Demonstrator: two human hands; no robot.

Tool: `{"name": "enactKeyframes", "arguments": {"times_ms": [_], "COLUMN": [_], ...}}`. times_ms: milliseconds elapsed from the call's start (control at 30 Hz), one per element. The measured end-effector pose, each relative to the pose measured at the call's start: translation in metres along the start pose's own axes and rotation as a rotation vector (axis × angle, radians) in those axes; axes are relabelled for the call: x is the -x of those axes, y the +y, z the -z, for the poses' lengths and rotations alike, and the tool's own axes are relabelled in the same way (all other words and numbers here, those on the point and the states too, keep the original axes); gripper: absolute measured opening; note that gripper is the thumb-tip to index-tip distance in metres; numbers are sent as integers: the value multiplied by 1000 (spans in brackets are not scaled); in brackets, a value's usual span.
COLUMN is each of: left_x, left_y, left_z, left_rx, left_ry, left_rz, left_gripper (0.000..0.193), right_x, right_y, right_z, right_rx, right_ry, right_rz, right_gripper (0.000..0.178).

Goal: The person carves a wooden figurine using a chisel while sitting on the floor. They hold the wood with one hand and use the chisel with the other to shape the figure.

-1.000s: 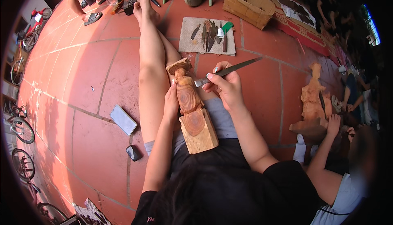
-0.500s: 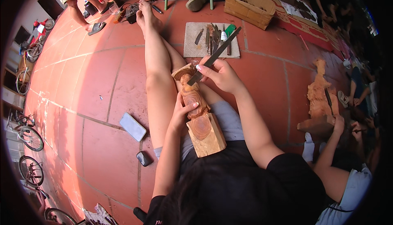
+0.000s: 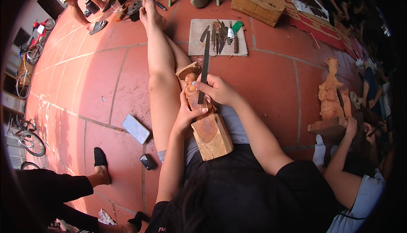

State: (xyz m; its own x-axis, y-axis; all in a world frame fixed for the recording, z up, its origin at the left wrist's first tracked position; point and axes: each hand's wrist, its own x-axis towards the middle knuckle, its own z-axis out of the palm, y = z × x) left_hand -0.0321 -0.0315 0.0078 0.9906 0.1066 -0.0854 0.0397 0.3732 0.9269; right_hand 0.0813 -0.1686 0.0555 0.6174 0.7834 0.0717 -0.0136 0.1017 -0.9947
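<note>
A carved wooden figure (image 3: 207, 131) with a square block base and a wide hat-like top lies along my lap. My left hand (image 3: 185, 113) is wrapped round its middle, thumb across the front. My right hand (image 3: 217, 90) grips a long flat dark file (image 3: 205, 65), its lower end against the figure's body and its other end pointing away from me. Ahead on the floor, a light mat (image 3: 197, 51) bears several carving tools (image 3: 218, 36) and a green cloth or glove (image 3: 238, 26).
A phone (image 3: 136, 128) and a small black case (image 3: 147, 161) lie left of my legs. A person's slippered foot (image 3: 101, 165) stands at lower left. A cardboard box (image 3: 257, 4) sits ahead right. To my right, another person's hand (image 3: 351, 127) is at a larger wood carving (image 3: 331, 95).
My right hand has moved down and the file has swung from a rightward slant to nearly upright in view, lower on the figure. A person in dark trousers has stepped in at lower left.
</note>
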Motion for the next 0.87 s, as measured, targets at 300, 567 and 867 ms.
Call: {"name": "enactKeyframes", "arguments": {"times_ms": [300,567,867], "left_x": [5,-5,-11], "left_y": [5,-21,-36], "left_z": [-1,12,23], "left_rx": [49,-12,-127], "left_ry": [49,-31,-13], "left_rz": [51,-55,-92], "left_gripper": [112,115,120], "right_x": [-58,-22,-33], "right_y": [8,-11,9], "right_z": [21,13,21], "right_rx": [278,106,-49], "right_ry": [225,-204,43], "right_rz": [92,-187,-27], "right_gripper": [28,26,32]}}
